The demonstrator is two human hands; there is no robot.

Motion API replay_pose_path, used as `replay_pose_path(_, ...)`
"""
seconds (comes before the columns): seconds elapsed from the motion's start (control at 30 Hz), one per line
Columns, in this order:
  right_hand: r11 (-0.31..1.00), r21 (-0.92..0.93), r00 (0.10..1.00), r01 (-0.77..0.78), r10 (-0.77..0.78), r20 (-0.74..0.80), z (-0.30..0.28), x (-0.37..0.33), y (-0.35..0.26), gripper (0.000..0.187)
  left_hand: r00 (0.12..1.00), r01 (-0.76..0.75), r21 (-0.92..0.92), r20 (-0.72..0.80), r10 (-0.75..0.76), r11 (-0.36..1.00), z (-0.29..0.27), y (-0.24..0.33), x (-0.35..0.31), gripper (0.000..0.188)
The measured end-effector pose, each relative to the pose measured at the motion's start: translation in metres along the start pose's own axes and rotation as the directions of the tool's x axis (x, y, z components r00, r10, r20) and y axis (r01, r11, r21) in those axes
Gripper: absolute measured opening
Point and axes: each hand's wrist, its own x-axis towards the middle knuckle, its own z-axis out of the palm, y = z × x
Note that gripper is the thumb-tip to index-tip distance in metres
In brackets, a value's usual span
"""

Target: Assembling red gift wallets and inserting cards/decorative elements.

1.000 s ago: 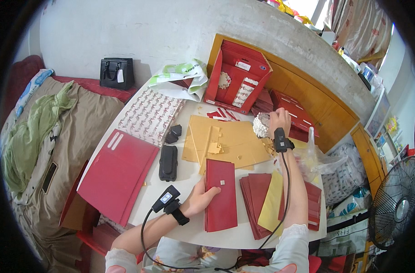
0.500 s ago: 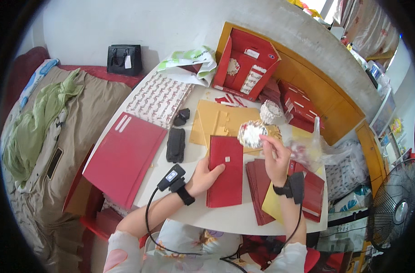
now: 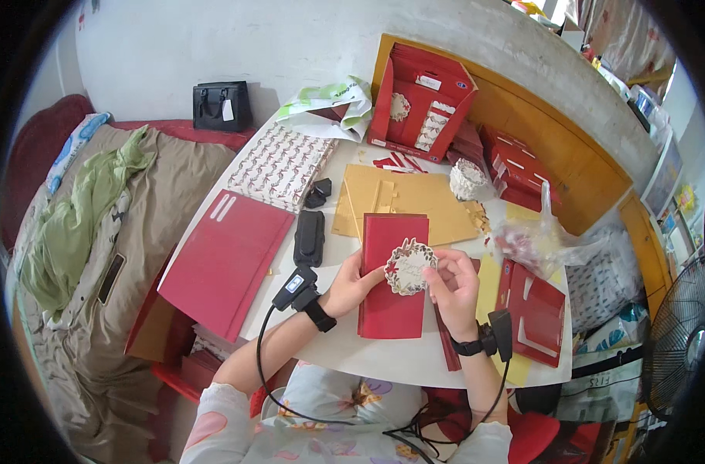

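My left hand point(image 3: 351, 288) grips the left edge of a stack of red cards point(image 3: 391, 315) at the table's near side, thumb on top. A round wreath-shaped paper cutout point(image 3: 409, 264) with a dark leafy border and a small red bow lies over the top card's right half. My right hand point(image 3: 456, 288) pinches the cutout by its right edge. Whether the cutout presses flat on the card, I cannot tell. A pile of similar round cutouts point(image 3: 467, 181) stands farther back to the right.
Large red sheets point(image 3: 227, 259) and patterned paper point(image 3: 281, 165) cover the table's left side. A dark case point(image 3: 309, 238) lies beside them. Behind the cards are tan boards point(image 3: 402, 199); a red display box point(image 3: 423, 108) stands at the back. Red cards point(image 3: 539, 313) and a clear plastic bag point(image 3: 546, 240) lie right.
My right hand has brought the cutout left and down over the red card, where it covers the small white square seen before. The cutout's printed face shows now. The view has shifted slightly.
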Motion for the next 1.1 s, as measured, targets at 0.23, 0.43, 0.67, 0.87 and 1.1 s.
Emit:
replay_pose_path(0.23, 0.999, 0.04, 0.999, 0.034, -0.035, 0.024, 0.001, -0.001, -0.001, 0.025, 0.998, -0.014, 0.003, 0.061, 0.013, 1.0, -0.002, -0.003, 0.003, 0.038)
replay_pose_path(0.43, 0.985, -0.006, 0.985, 0.171, -0.17, 0.023, -0.001, 0.001, 0.001, 0.02, 0.999, 0.045, -0.077, -0.024, -0.047, 0.996, 0.0, -0.001, 0.004, 0.038)
replay_pose_path(0.67, 0.996, -0.056, 0.997, -0.066, 0.067, 0.025, -0.001, -0.006, -0.018, 0.021, 0.998, 0.016, -0.055, -0.064, -0.02, 0.998, -0.002, -0.003, 0.006, 0.033)
replay_pose_path(0.87, 0.997, 0.076, 0.999, -0.032, 0.03, 0.023, 0.005, -0.002, -0.018, 0.028, 0.998, 0.022, -0.066, -0.05, -0.026, 0.998, -0.002, -0.001, 0.006, 0.034)
replay_pose_path(1.1, 0.986, 0.026, 0.969, 0.162, -0.164, 0.184, -0.016, 0.002, 0.008, 0.018, 0.999, 0.02, -0.006, -0.04, -0.02, 1.0, -0.004, -0.002, 0.007, 0.037)
